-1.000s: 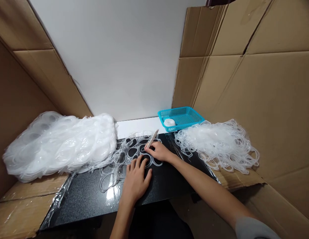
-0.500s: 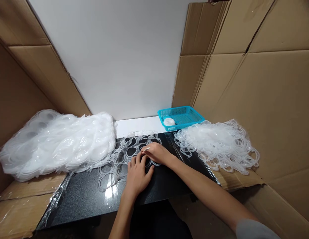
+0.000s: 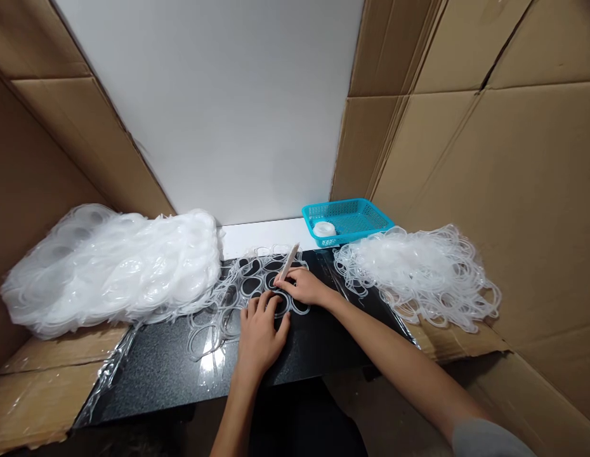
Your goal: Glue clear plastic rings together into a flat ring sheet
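Note:
A clear plastic sheet of joined rings (image 3: 262, 282) lies flat on the black tabletop in front of me. My left hand (image 3: 261, 336) rests on its near part, fingers spread and pressing down, with nothing gripped. Just beyond and to the right, my right hand (image 3: 307, 287) is closed round a slim, flat, pale stick-like tool (image 3: 290, 260). That tool points up and slightly right out of my fingers; its lower end is hidden by them, so I cannot tell its exact kind.
To the left is a large stack of translucent ring sheets (image 3: 133, 273). A loose heap of clear ring scraps (image 3: 419, 273) sits on the right. Behind it stands a turquoise basket (image 3: 366, 206) holding white rings (image 3: 324, 229). Cardboard walls (image 3: 514, 190) flank the black tabletop (image 3: 157, 374).
My right hand has turned, so the pale tool now stands more upright and shows more of its length. My left hand has stayed nearly in place on the sheet.

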Available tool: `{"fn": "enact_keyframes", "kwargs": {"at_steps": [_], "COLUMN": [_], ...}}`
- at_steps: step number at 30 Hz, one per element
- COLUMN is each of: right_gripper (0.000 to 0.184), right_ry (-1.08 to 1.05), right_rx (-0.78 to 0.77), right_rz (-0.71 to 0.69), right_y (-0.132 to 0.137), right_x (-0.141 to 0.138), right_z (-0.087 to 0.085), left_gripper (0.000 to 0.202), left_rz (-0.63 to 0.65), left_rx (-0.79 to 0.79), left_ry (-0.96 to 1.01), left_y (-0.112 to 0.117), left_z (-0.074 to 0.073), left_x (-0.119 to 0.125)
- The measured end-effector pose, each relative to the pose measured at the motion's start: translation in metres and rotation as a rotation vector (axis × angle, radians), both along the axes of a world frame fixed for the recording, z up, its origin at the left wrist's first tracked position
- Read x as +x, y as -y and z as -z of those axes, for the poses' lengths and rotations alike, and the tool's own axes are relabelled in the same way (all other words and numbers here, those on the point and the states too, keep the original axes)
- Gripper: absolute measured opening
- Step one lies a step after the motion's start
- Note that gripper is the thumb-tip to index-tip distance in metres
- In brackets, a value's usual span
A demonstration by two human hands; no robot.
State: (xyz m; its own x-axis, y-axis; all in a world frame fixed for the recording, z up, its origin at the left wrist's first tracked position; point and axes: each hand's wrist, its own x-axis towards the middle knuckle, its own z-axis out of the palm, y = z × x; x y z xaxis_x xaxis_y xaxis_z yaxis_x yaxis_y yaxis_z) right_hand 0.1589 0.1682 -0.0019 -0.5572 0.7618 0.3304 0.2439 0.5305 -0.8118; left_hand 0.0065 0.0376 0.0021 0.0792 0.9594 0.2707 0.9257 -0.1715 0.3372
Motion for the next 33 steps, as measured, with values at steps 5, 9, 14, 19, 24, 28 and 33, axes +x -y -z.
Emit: {"fn": "enact_keyframes", "kwargs": {"at_steps": [5, 9, 14, 19, 24, 28, 33], "right_gripper": [0.015, 0.015, 0.016, 0.016, 0.02, 0.025, 0.028], "right_ry": [0.038, 0.084, 0.179, 0.258, 0.177, 0.079, 0.04], "right_rx": [0.036, 0.14, 0.374, 0.508, 0.454, 0.327, 0.277], "right_rz": [-0.002, -0.062, -0.108, -0.054, 0.147, 0.358, 0.561], "right_y": [0.0, -0.002, 0.001, 0.007, 0.0, -0.018, -0.038], "right_x": [0.0, 0.002, 0.001, -0.007, -0.008, 0.006, 0.023], "right_z": [0.001, 0.002, 0.006, 0.008, 0.004, 0.003, 0.007], "left_gripper": [0.027, 0.029, 0.033, 0.033, 0.012, 0.012, 0.012], "left_rz": [0.014, 0.008, -0.027, -0.024, 0.027, 0.095, 0.111], "left_rx": [0.011, 0.015, -0.029, -0.062, -0.086, -0.109, -0.082], "left_ry": [-0.011, -0.03, 0.002, 0.057, 0.103, 0.155, 0.151], "left_y": [0.0, -0.001, -0.005, -0.004, 0.006, 0.017, 0.022], "left_z": [0.0, -0.001, -0.005, -0.008, -0.015, -0.015, -0.01], "left_x": [0.001, 0.005, 0.009, 0.007, 0.005, 0.002, -0.001]}}
